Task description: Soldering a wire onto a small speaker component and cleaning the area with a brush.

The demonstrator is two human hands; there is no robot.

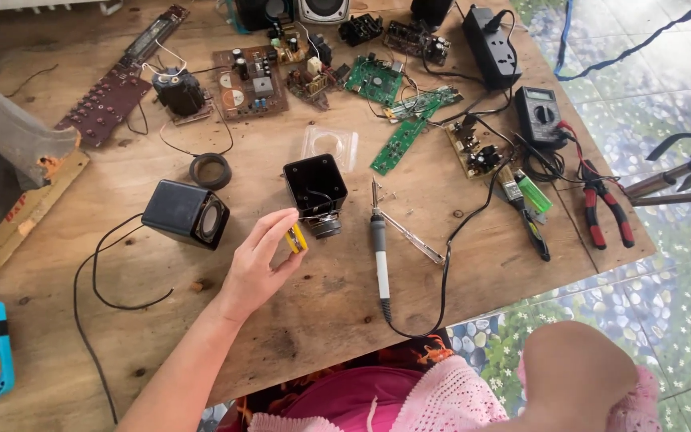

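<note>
One hand, the left hand (259, 258), is pinching a small yellow part (297, 238) right beside the open black speaker box (316, 188). The step looks like working on that box, so the next move likely needs a slow, careful push. The right hand is not showing.

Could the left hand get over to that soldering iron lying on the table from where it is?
Probably yes. The left hand holds a small yellow part near the opened speaker box, and the soldering iron lies just beyond on bare wood. Nothing stands between, though the fingers are occupied.
</note>
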